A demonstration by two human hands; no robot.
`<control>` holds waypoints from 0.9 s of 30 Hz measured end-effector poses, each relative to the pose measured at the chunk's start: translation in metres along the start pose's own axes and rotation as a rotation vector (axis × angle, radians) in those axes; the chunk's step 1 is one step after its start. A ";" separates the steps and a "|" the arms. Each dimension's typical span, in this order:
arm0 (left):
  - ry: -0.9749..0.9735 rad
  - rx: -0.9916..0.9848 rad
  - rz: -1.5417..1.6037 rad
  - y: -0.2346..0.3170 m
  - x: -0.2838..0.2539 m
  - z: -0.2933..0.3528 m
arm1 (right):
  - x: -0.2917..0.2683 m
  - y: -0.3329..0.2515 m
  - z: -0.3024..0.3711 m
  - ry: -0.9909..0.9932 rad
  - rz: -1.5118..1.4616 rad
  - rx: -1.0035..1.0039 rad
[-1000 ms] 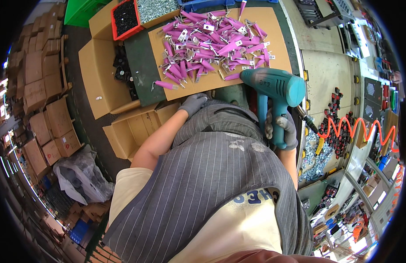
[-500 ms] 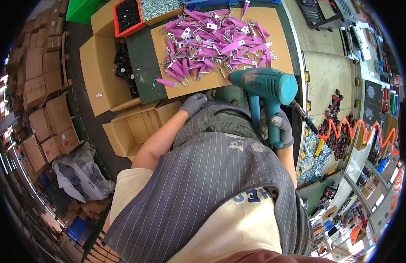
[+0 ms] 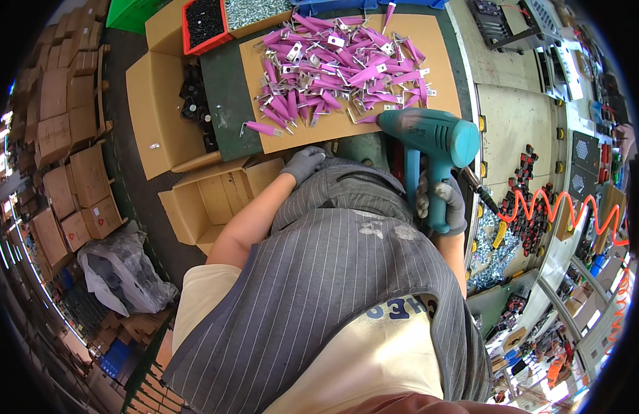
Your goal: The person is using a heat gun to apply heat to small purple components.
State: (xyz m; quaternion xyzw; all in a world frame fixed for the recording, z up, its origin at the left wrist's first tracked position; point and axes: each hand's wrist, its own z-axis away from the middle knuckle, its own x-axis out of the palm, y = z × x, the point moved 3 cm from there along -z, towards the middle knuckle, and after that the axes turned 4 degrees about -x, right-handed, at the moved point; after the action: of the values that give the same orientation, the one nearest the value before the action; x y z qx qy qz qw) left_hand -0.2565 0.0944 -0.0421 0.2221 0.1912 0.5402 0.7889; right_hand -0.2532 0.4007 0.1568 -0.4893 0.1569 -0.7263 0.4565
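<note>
In my right hand [image 3: 449, 205], gloved in grey, is the pistol grip of a teal heat gun [image 3: 440, 141], my fingers wrapped round it. Its dark nozzle points left, at the near right edge of a heap of metal terminals in pink-purple sleeves [image 3: 340, 65]. The heap lies on a cardboard sheet [image 3: 440, 48] on the green table. My left hand [image 3: 304, 165], also gloved, rests on my lap near the table's front edge. Its fingers lie loosely with nothing seen in them. One sleeved terminal [image 3: 263, 129] sits apart at the sheet's left edge.
Beyond the heap stand a red bin [image 3: 205, 26] of black parts and a box of small metal pieces [image 3: 256, 10]. Open cartons [image 3: 216, 200] flank the table on the left. To the right, a coiled orange hose [image 3: 568, 205] runs above a metal bench.
The heat gun and my right hand have shifted slightly to the right. The left hand stays on my lap.
</note>
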 end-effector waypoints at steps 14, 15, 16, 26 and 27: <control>-0.010 -0.004 -0.023 0.006 0.002 -0.002 | -0.015 -0.011 0.007 0.061 -0.129 -0.109; -0.004 0.001 -0.026 0.004 0.002 -0.004 | -0.015 -0.013 0.007 0.071 -0.128 -0.128; -0.005 0.003 -0.028 0.003 0.002 -0.005 | -0.020 -0.013 0.008 0.043 -0.133 -0.123; -0.020 0.007 -0.025 0.003 0.003 -0.014 | -0.026 -0.025 0.009 0.042 -0.249 -0.178; -0.025 0.009 -0.036 0.002 0.003 -0.016 | -0.026 -0.025 0.009 0.042 -0.249 -0.180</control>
State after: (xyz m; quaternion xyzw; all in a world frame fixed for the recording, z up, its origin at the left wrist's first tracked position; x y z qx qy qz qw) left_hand -0.2655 0.0996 -0.0541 0.2289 0.1877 0.5222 0.7998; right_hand -0.2561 0.4376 0.1632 -0.5285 0.1689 -0.7705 0.3137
